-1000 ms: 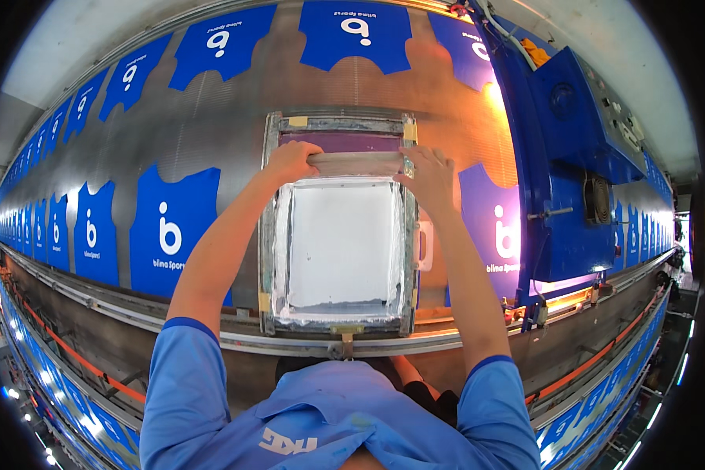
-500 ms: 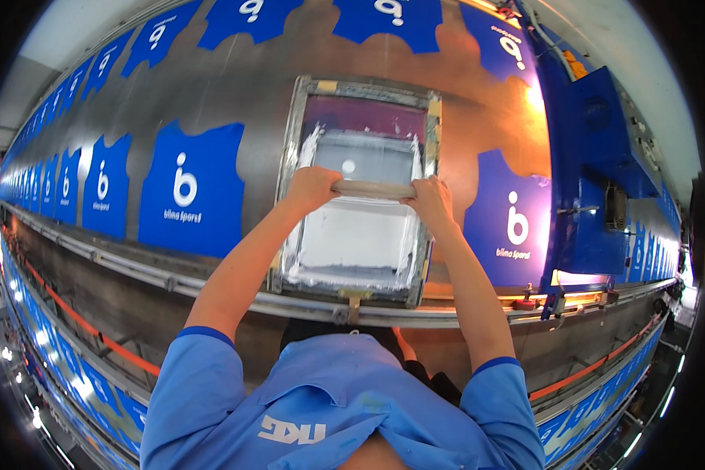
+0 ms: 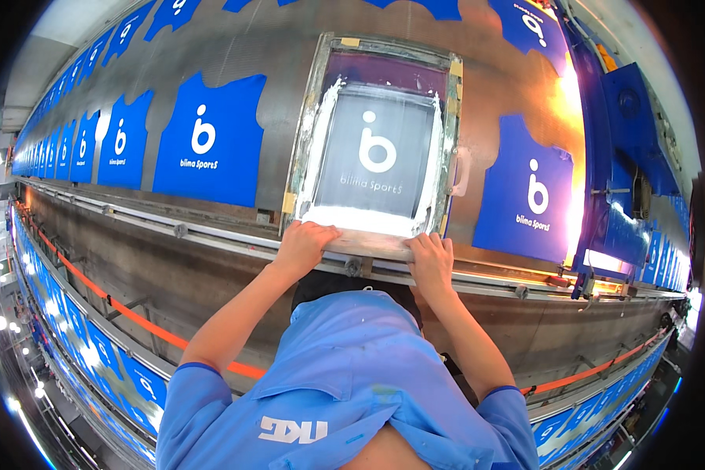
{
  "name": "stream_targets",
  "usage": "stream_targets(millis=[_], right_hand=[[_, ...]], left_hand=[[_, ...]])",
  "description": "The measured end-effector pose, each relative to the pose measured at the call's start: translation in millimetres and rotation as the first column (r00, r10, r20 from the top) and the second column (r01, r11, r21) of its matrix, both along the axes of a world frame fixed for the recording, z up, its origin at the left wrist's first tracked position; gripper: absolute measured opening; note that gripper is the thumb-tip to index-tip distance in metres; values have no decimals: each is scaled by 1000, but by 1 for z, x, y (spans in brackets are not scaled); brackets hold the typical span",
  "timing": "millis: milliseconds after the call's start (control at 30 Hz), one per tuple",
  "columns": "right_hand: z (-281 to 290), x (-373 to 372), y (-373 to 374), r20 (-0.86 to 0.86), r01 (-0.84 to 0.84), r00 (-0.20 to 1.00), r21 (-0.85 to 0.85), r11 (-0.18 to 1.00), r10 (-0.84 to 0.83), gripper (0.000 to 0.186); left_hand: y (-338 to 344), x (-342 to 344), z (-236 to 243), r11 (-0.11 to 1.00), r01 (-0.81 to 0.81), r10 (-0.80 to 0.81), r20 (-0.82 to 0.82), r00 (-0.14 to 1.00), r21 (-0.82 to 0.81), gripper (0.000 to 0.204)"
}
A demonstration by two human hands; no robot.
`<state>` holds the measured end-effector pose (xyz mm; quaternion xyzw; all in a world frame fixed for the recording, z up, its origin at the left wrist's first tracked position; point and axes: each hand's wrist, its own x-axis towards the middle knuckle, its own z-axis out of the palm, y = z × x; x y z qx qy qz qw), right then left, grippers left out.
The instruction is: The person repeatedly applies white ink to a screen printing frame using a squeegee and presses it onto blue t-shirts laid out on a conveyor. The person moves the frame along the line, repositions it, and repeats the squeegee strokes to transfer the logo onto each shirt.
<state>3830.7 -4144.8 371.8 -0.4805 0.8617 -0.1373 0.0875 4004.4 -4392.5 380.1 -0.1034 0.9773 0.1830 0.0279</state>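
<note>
At the near end of a rectangular screen-printing frame (image 3: pixel 454 98), both hands grip a pale wooden squeegee bar (image 3: pixel 368 244). My left hand (image 3: pixel 308 244) wraps its fingers over the bar's left end, and my right hand (image 3: pixel 431 262) does the same at the right end. A thick band of white ink (image 3: pixel 356 219) lies just beyond the bar and runs up the sides of the mesh. The mesh (image 3: pixel 337 157) shows a white round emblem with small lettering below it. Whatever lies under the screen is seen only dimly.
Printed blue garment panels (image 3: pixel 207 176) lie in rows on the long metal table (image 3: pixel 274 94), either side of the frame. At right stands a blue machine (image 3: pixel 630 133) with an orange-lit glow beside it. A metal rail (image 3: pixel 180 230) and an orange strip (image 3: pixel 141 319) run along the near side.
Both hands have pulled the squeegee from the frame's far end down to its near end. The white-covered mesh now shows the emblem. The view has shifted, so the frame sits higher in the picture.
</note>
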Motion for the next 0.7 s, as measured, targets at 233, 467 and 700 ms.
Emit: stream_targets(millis=[233, 467, 700], right_hand=[[9, -192, -121, 175, 98, 977, 159, 982, -125, 34], [-3, -308, -190, 246, 179, 951, 60, 982, -189, 56], [-16, -235, -157, 319, 212, 916, 131, 968, -244, 38]], left_hand=[[-128, -199, 1, 995, -54, 35, 224, 974, 79, 31], [-197, -323, -6, 992, -28, -1, 226, 974, 125, 49], [-154, -247, -22, 998, 1, -13, 174, 985, 68, 32]])
